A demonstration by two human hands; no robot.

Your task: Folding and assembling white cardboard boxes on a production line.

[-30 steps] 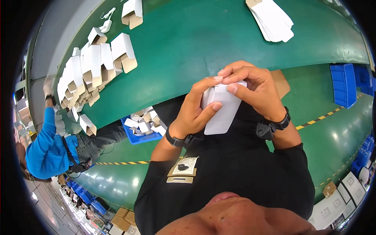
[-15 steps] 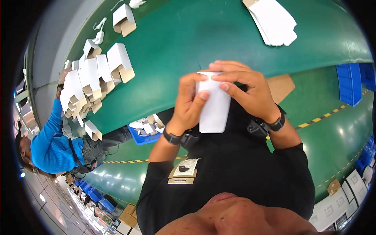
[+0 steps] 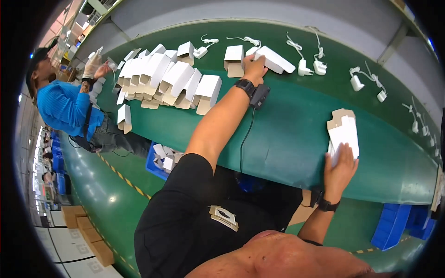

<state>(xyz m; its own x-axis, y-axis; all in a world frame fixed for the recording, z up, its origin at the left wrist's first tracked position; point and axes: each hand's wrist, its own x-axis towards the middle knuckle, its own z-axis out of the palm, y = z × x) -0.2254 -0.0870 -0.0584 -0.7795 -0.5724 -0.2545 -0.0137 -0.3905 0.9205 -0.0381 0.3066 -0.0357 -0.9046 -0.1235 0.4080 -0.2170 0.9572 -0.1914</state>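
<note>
White flat cartons [image 3: 346, 134] lie in a pile on the green table [image 3: 287, 125], under the person's right hand [image 3: 340, 167], its fingers stretched out. Farther off, the left hand [image 3: 255, 69] curls at one end of a white box [image 3: 276, 61]; whether it pinches, one cannot tell. White plug chargers [image 3: 320, 68] lie near the back edge.

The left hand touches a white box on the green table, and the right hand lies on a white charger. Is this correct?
Not fully: the head view shows the right hand lying on the flat white cartons. The left hand does touch a white box on the green table.
</note>
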